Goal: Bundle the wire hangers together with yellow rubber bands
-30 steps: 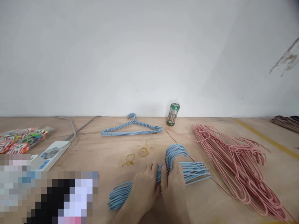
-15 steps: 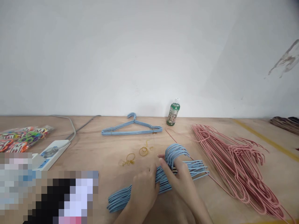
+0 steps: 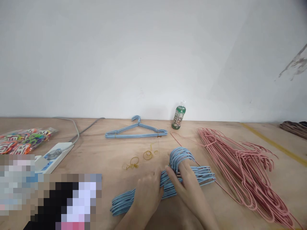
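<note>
A bunch of blue clothes hangers (image 3: 123, 201) lies on the wooden table, its hooks fanned side by side and pointing up and to the right. My left hand (image 3: 148, 195) is wrapped over the bunch left of the hooks. Just below the hooks, my right hand (image 3: 184, 180) grips the bunch, its thumb on the left side and its other fingers partly hidden behind the hooks. Several yellow rubber bands (image 3: 147, 155) lie behind my left hand. Farther back rests a neat, flat stack of blue hangers (image 3: 136, 136).
Pink hangers (image 3: 240, 166) lie in a tangled heap on the right. A green-labelled bottle (image 3: 178, 117) stands near the wall. To the left are a white power strip (image 3: 57, 159) with cables and a clear bag of colourful items (image 3: 28, 139). Dark hangers (image 3: 294, 128) sit far right.
My right thumb has shifted slightly down and right, closer against the blue hangers. My left hand keeps its grip. The view has shifted a little.
</note>
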`<act>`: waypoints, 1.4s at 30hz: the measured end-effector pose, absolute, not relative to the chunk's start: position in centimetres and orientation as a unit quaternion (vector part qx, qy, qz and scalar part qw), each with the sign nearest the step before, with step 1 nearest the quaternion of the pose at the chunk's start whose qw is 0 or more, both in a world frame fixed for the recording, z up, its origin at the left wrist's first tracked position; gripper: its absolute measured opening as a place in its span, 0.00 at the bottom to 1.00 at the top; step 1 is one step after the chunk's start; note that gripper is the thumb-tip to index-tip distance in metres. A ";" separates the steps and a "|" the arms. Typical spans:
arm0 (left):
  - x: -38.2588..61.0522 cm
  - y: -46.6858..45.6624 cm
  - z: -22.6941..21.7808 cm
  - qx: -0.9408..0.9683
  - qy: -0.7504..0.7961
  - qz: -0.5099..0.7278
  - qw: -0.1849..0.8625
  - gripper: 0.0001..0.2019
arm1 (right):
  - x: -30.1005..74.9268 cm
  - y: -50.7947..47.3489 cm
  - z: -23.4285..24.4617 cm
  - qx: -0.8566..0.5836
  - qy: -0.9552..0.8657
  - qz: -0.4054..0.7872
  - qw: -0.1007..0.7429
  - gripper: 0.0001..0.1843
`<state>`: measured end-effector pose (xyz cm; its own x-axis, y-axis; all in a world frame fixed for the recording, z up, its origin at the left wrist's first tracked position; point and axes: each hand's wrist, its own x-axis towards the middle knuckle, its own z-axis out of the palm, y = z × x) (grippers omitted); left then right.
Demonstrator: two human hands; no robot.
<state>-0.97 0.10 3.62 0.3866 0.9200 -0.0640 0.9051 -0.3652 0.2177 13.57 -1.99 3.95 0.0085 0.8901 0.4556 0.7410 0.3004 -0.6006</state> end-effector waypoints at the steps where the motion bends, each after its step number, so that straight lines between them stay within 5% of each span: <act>1: -1.0 0.1 3.7 0.827 0.549 0.031 0.114 0.17 | 13.7 -1.8 3.9 -0.568 -0.695 0.118 0.425 0.10; 4: -0.9 0.0 3.9 0.829 0.545 0.012 0.123 0.17 | 14.1 -1.7 3.4 -0.542 -0.696 0.136 0.451 0.10; 10: -0.8 -0.7 4.0 0.831 0.539 0.001 0.138 0.17 | 15.9 -3.5 4.2 -0.614 -0.725 0.133 0.282 0.18; 14: -0.7 -1.1 3.7 0.841 0.521 0.015 0.146 0.17 | 17.2 -4.0 6.6 -0.578 -0.738 0.243 0.249 0.22; 18: -0.4 -1.1 3.3 0.851 0.502 0.020 0.150 0.22 | 18.3 -3.4 7.6 -0.472 -0.716 0.414 0.304 0.32; 27: -0.4 -1.0 3.3 0.850 0.507 0.016 0.145 0.19 | 17.9 -3.1 7.0 -0.567 -0.722 0.297 0.263 0.27; 31: -0.4 -1.0 3.6 0.853 0.500 0.015 0.148 0.18 | 18.5 -3.7 7.5 -0.539 -0.721 0.334 0.281 0.38; 37: -0.4 -0.9 3.7 0.850 0.502 0.017 0.159 0.19 | 18.4 -3.7 7.0 -0.539 -0.669 0.386 0.336 0.24; 42: -0.3 -0.9 3.4 0.849 0.503 0.020 0.159 0.18 | 17.8 -3.7 7.4 -0.572 -0.668 0.362 0.309 0.23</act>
